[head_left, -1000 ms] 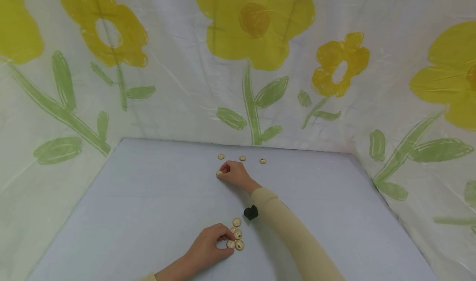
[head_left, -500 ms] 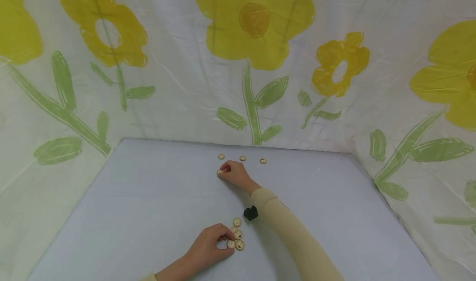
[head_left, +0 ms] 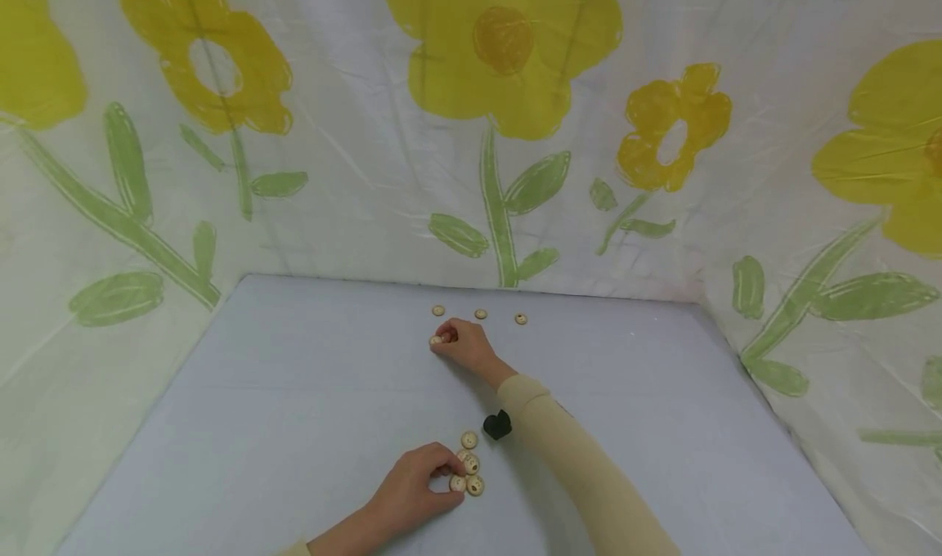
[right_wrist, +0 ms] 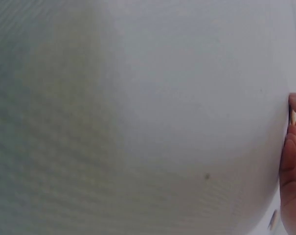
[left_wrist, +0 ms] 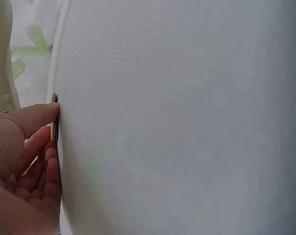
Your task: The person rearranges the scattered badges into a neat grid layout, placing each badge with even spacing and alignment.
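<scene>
Far up the table, my right hand (head_left: pixel 468 345) pinches a small round wooden disc (head_left: pixel 436 341) at its edge, low at the tabletop. In the right wrist view only part of that hand (right_wrist: pixel 293 161) shows, with the disc's thin edge between thumb and finger. Closer to me, my left hand (head_left: pixel 421 484) holds another wooden disc (head_left: pixel 458 483) between thumb and fingers. Several pale discs with dark marks cluster against it, among them a lower right disc (head_left: pixel 475 485) and a top disc (head_left: pixel 469 439). The left wrist view shows the held disc (left_wrist: pixel 55 117) edge-on under the thumb.
Three more discs lie in a loose row near the back edge: a left one (head_left: pixel 438 311), a middle one (head_left: pixel 481 314) and a right one (head_left: pixel 521 319). A black object (head_left: pixel 497 425) sits beside the right sleeve (head_left: pixel 570 450). Flower-printed curtains (head_left: pixel 353 172) enclose the pale table (head_left: pixel 294 425).
</scene>
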Action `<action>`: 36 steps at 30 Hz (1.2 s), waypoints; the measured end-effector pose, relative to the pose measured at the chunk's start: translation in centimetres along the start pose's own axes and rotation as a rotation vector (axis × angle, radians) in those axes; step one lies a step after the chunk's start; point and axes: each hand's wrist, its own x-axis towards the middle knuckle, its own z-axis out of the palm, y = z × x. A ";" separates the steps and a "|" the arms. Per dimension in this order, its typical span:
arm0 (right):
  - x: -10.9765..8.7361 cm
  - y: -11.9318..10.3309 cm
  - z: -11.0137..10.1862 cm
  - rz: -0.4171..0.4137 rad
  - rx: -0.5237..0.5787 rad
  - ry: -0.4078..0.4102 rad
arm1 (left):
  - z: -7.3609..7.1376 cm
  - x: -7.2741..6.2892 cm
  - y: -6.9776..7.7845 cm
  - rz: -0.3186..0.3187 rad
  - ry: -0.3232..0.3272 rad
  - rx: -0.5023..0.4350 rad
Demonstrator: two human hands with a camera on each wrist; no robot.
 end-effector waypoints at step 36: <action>-4.8 2.7 -3.1 0.082 0.304 0.071 | -0.2 0.1 0.2 -0.064 -0.019 0.011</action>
